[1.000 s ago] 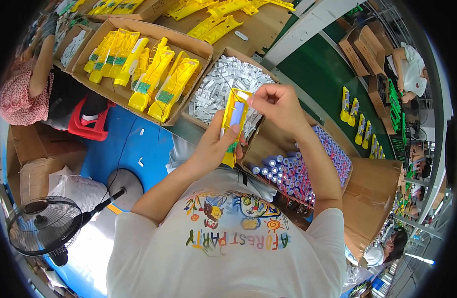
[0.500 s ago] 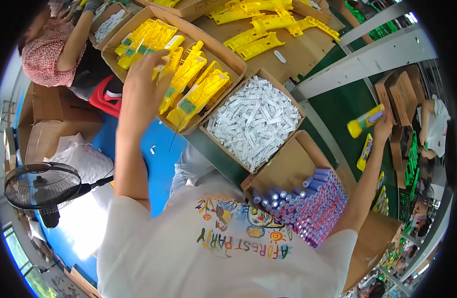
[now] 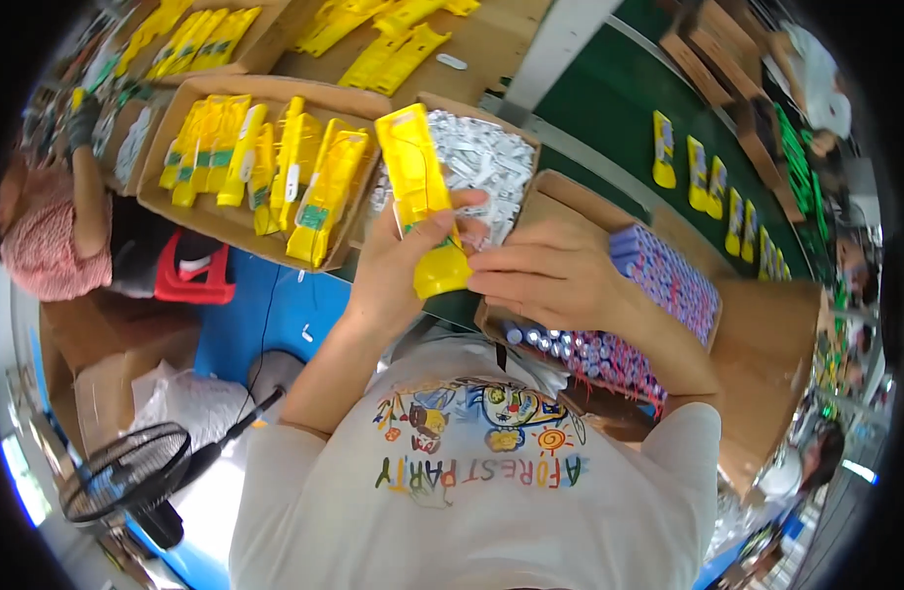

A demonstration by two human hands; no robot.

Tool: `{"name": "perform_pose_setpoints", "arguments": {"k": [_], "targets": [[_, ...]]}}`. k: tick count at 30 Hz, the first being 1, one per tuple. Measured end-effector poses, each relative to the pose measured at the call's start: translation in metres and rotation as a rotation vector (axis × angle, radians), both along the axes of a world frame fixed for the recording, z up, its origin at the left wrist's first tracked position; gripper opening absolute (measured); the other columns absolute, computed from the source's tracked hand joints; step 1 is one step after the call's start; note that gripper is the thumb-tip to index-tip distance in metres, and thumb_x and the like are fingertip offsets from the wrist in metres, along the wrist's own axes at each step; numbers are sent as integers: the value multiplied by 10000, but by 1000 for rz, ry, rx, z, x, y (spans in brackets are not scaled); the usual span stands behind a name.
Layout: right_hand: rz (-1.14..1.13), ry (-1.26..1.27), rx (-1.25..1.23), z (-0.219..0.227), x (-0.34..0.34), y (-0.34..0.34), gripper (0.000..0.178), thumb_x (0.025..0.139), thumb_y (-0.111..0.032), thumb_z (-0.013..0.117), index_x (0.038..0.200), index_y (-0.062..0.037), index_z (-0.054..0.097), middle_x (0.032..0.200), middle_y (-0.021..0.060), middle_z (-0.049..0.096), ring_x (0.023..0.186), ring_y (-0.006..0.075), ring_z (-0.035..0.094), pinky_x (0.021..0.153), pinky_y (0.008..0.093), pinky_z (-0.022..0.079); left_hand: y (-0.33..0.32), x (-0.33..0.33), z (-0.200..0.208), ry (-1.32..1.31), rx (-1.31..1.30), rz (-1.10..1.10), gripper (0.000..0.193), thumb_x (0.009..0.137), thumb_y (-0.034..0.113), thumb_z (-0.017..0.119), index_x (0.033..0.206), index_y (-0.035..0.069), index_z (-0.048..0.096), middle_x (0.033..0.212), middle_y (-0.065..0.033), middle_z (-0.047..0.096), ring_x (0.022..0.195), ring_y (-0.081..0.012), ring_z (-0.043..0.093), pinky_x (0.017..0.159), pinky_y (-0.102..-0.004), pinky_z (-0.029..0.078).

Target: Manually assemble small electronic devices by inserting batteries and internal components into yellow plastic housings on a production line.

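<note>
A yellow plastic casing, open-faced with a thin dark wire and a green part inside, is tilted in front of my chest. My left hand is closed around its lower half, thumb across the front. At the rounded lower end, my right hand has its fingers bent together against the casing's edge; whether a small part is between them is hidden. Left of my hands, a cardboard box holds several similar casings with green circuit boards. Behind my hands stands a box of small white plastic pieces.
Blue-purple cylindrical cells fill a box beneath my right forearm. Beyond a metal rail, finished-looking yellow units lie along a green conveyor. A black fan stands lower left. Another person sits at far left.
My left hand has come back from the casing box with a casing. My right hand has left the conveyor side, no longer holding its yellow unit, and joined the left. The view has turned.
</note>
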State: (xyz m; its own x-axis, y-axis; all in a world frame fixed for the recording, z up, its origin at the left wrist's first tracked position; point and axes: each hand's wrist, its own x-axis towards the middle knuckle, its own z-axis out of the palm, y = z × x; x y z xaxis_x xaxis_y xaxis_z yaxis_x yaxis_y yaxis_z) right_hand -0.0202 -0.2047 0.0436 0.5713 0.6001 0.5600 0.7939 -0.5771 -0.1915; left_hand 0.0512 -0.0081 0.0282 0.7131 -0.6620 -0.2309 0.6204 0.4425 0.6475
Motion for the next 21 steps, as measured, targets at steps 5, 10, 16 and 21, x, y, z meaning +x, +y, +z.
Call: {"name": "perform_pose_setpoints", "arguments": {"k": [5,10,16,21], "targets": [[-395,867,809,21,-25,15,242,833,-116,674,1050,-20,624,880,43,653,714,81,609,645,212,489,-18,-35,-23,-299,46,5,472,894,14,555,1294,40,305,1044,-99,554,891,-172,595,768,-298,507],[-600,580,757,9,-40,35,126,820,-69,687,899,2,619,759,9,611,577,22,541,500,160,408,-14,-47,-17,-429,32,-157,538,932,265,486,1343,27,234,1158,-109,453,960,-161,529,835,-300,454],[-777,780,905,-6,-47,36,176,759,-139,727,829,-29,609,716,41,589,540,109,555,469,253,426,-23,-47,-28,-570,86,-224,538,950,310,449,1348,10,247,1179,-113,462,1009,-173,514,881,-308,432],[-671,210,251,-19,-62,19,213,682,-122,745,826,-60,600,741,82,588,671,260,616,558,338,494,-22,-43,-26,-297,222,-245,346,964,77,380,1302,72,308,1022,-90,524,838,-148,554,777,-302,481]]}}
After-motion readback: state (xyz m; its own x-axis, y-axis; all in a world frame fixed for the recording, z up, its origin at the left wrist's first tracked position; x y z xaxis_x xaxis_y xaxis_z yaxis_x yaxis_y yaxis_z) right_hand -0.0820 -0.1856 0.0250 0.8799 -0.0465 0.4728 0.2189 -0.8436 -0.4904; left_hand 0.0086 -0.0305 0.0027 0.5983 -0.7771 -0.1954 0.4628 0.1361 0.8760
